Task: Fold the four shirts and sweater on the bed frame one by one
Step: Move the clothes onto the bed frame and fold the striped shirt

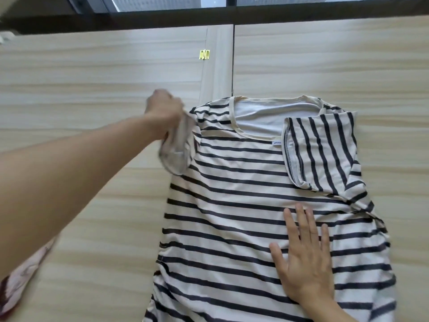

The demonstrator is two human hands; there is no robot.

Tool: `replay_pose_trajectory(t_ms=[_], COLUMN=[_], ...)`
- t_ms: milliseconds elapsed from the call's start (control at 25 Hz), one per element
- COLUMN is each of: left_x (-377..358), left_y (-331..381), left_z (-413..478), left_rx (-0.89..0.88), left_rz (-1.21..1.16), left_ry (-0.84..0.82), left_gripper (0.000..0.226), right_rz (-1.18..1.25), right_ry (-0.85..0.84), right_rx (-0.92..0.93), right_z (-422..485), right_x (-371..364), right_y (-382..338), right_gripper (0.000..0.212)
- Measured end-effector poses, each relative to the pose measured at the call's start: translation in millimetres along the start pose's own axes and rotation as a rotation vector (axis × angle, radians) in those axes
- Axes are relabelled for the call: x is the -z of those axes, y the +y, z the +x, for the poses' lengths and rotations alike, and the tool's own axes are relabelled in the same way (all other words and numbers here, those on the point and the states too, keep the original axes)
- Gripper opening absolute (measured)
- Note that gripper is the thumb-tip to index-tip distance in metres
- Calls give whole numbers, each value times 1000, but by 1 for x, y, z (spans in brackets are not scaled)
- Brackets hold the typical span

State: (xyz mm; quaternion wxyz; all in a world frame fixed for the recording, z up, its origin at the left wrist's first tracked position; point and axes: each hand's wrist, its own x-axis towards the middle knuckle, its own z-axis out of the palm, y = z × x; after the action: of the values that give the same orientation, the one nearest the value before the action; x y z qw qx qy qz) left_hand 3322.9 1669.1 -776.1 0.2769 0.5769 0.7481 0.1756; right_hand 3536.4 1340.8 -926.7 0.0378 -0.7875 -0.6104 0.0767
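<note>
Fingers of left hand (162, 108) clenched round bunched sleeve (178, 147) of striped shirt (232, 205). Flat on shirt's body, right hand (304, 259), fingers (301, 219) straight. Shirt spread on wooden bed frame (92, 89), other sleeve (322, 149) folded inward over chest. At lower left edge, patterned cloth (21, 282).

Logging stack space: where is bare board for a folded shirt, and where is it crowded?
Bare board lies between the dark sill and the shirt, and right of the shirt. Crowded: left hand gripping a sleeve, right hand flat on the shirt, cloth lower left.
</note>
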Motion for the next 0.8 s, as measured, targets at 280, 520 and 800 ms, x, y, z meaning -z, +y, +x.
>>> replay_pose_trajectory(t_ms=[280,520,800], left_x=[-81,-146,-153], left_y=[23,-86,-99], left_z=[-71,-99,-99], left_rx=[-373,-689,-683], left_rz=[184,750,622], left_ry=[-388,-249,-102], left_gripper=[36,90,84], right_rz=[10,129,142], right_ry=[-5,14,232], right_rx=[-15,28,36], right_z=[-1,-6,207], right_x=[-3,2,79], right_y=[1,3,38], right_gripper=[78,75,83])
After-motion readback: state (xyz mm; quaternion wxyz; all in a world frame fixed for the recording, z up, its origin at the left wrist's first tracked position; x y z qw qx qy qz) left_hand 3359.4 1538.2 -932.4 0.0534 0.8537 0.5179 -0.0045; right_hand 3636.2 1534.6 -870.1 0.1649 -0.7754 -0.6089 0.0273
